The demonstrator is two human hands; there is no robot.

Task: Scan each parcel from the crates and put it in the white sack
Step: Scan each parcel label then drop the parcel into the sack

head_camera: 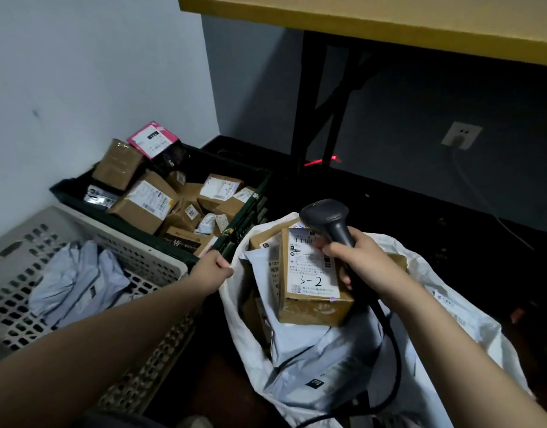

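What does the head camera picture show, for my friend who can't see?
The right hand holds a scanner over the white sack of parcels. The left hand grips the sack's rim, beside two crates.

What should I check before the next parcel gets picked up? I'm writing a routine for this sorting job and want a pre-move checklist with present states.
1. Scanner in hand: ok, the right hand grips its handle.
2. White sack mouth open: ok, the left hand grips its rim.
3. Last parcel in the sack: ok, the brown box marked 3-2 lies on top of the pile.
4. Parcels left: ok, the dark crate holds many; the pale crate holds grey mailers.
5. A hand free to pick: not ok, both are busy.
6. Scan registered: cannot tell.
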